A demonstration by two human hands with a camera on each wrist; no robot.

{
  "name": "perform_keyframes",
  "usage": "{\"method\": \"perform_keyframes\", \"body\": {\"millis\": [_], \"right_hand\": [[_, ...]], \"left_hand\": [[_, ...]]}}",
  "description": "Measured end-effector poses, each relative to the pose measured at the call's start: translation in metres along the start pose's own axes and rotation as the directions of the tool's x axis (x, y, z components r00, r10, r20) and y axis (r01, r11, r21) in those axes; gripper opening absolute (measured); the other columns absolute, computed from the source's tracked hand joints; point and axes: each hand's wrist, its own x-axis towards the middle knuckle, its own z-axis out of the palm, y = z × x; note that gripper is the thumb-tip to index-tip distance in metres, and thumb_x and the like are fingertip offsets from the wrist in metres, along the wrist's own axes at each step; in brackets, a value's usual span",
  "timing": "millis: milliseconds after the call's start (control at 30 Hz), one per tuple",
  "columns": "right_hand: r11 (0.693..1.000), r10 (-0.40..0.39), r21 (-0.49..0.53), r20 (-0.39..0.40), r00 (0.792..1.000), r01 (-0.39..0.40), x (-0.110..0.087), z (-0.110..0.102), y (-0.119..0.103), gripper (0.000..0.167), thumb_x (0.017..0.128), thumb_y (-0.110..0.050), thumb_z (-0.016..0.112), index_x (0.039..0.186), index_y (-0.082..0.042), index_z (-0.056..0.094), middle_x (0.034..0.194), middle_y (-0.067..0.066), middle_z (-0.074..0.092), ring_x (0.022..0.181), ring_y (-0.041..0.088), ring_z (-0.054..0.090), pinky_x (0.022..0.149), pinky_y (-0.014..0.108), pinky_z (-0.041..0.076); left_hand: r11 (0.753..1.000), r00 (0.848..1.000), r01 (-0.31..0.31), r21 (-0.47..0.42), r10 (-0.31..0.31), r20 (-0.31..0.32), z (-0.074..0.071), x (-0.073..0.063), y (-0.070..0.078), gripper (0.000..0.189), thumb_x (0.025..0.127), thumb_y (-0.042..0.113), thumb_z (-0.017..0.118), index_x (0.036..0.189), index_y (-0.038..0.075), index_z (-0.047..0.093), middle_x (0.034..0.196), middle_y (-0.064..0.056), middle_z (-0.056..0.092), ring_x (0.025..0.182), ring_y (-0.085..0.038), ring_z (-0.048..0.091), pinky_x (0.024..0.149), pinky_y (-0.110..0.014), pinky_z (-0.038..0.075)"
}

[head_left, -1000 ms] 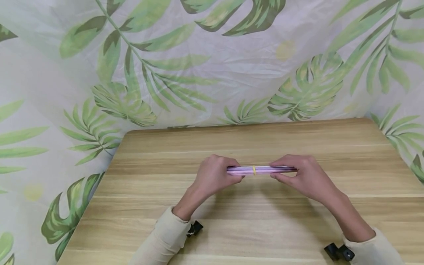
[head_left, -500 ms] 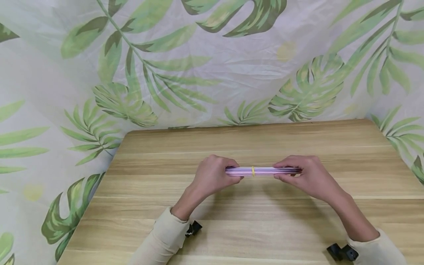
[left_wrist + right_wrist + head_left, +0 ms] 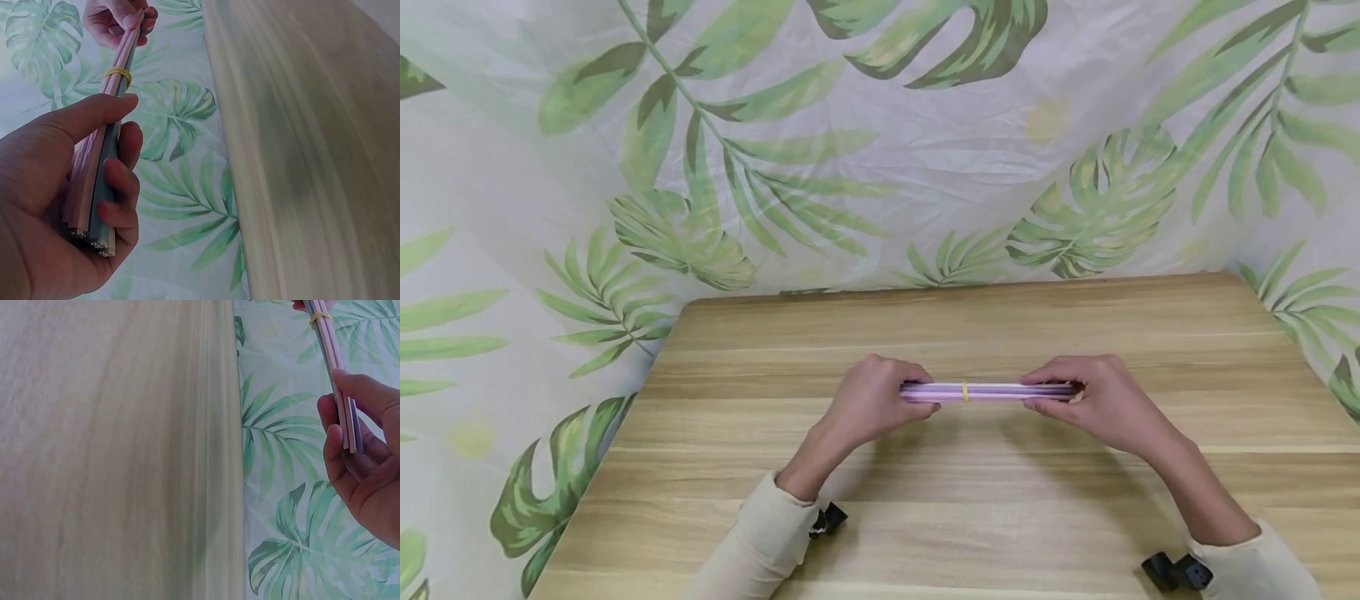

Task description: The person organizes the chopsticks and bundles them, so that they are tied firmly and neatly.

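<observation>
A bundle of thin, straight sticks (image 3: 992, 392), pale pink, lilac and dark grey-blue, lies level between both hands above the table. A yellow rubber band (image 3: 966, 392) circles it near the middle. My left hand (image 3: 872, 400) grips the left end; in the left wrist view its thumb lies across the sticks (image 3: 87, 181) and its fingers curl round them from the other side. The right hand (image 3: 1086, 400) pinches the opposite end between thumb and fingers. In the right wrist view, the tips of the sticks (image 3: 348, 434) stick out past that thumb, near the palm.
Under the hands is a wood-grain table (image 3: 970, 533). A pale cloth (image 3: 955, 167) printed with green leaves hangs behind it and along its sides. Small black devices (image 3: 829, 521) are worn at both wrists, by the rolled beige sleeves (image 3: 767, 533).
The left hand and the bundle have shifted a little to the left. My right hand has moved slightly right, and more of the bundle shows between the hands. Both keep hold.
</observation>
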Motion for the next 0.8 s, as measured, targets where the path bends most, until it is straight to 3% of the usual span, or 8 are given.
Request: {"method": "perform_keyframes", "body": {"millis": [433,633,800], "right_hand": [[0.999,0.041,0.028,0.079,0.996,-0.043,0.007,-0.001,0.01,0.018,0.09,-0.013,0.087,0.107,-0.018,0.084,0.094,-0.006,0.081,0.074,0.0,0.066,0.066,0.023,0.058],[0.999,0.028,0.04,0.066,0.997,-0.03,0.009,0.003,0.017,0.017,0.088,-0.011,0.089,0.103,-0.019,0.084,0.091,-0.008,0.08,0.072,0.0,0.065,0.065,0.023,0.057],[0.998,0.029,0.052,0.068,0.997,-0.032,0.011,0.008,0.025,0.018,0.087,-0.01,0.089,0.101,-0.019,0.084,0.091,-0.007,0.081,0.074,-0.001,0.065,0.065,0.023,0.056]], "left_hand": [[0.996,0.998,0.005,-0.088,0.001,0.068,-0.009,-0.006,-0.02,0.014,0.089,0.015,0.087,0.102,0.012,0.082,0.092,0.002,0.078,0.076,-0.005,0.063,0.07,-0.022,0.053],[0.994,0.996,-0.026,-0.109,0.035,0.084,-0.009,-0.006,-0.03,0.017,0.088,0.011,0.086,0.104,0.011,0.082,0.093,0.001,0.077,0.078,-0.005,0.064,0.072,-0.021,0.053],[0.991,0.995,-0.012,-0.132,0.025,0.1,-0.006,-0.008,-0.038,0.018,0.088,0.009,0.087,0.105,0.012,0.081,0.095,0.001,0.077,0.08,-0.005,0.065,0.072,-0.022,0.054]]}}
